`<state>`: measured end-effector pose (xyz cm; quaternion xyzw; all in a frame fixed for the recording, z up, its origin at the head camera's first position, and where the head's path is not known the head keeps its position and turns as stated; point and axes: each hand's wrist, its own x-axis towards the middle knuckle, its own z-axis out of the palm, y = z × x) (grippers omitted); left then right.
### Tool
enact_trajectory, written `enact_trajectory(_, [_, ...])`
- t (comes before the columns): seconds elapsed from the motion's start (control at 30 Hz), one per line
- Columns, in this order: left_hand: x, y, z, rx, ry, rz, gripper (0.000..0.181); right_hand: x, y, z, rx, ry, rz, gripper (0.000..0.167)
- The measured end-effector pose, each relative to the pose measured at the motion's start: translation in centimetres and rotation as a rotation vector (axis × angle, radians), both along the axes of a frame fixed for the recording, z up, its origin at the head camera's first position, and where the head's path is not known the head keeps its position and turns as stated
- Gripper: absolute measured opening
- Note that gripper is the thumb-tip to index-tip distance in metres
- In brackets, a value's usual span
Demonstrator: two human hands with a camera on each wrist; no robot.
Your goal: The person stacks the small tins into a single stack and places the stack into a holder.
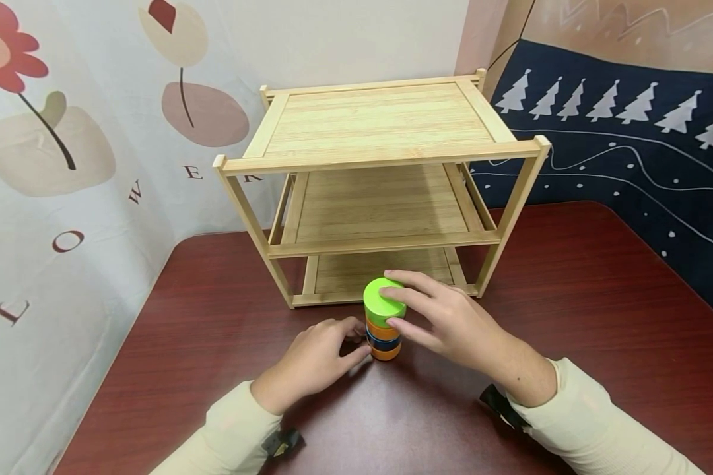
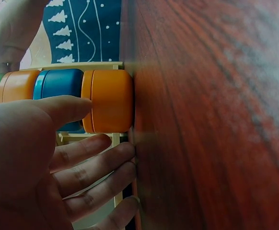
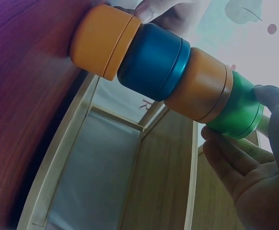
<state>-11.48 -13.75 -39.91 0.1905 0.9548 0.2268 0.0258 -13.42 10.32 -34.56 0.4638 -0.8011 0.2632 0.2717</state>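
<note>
From the head, a stack (image 1: 383,323) of four jars is standing on the red-brown surface (image 1: 214,323), between 5 and 6 o'clock from the middle. Going up, they are the lower orange jar (image 1: 386,355), the blue jar (image 1: 383,344), the upper orange jar (image 1: 383,332) and the green jar (image 1: 380,305). The right hand (image 1: 451,323), at 4 o'clock, is pinching the green jar. The left hand (image 1: 311,359), between 6 and 7, is resting loosely beside the bottom of the stack. A wooden shelf (image 1: 368,115) is standing behind, at 12, and a dark cloth (image 1: 606,155) with white trees is hanging at 2. From the left wrist, the stack is lying sideways near 9 o'clock, and the left hand is reaching in from 8, its fingers mostly straight and its thumb crossing in front of the jars. From the right wrist, the lower orange jar is sitting at 11 o'clock and the green jar at 3, where the right thumb and fingers are squeezing it from two sides. Near 12, the left thumb is touching the lower orange jar.
</note>
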Motion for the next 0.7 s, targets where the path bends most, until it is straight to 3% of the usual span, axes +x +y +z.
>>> enact_trajectory(0.7, [0.05,0.03,0.09,-0.002,-0.004,0.001,0.027,0.07,-0.03,0.08,0.001,0.000,0.000,0.041])
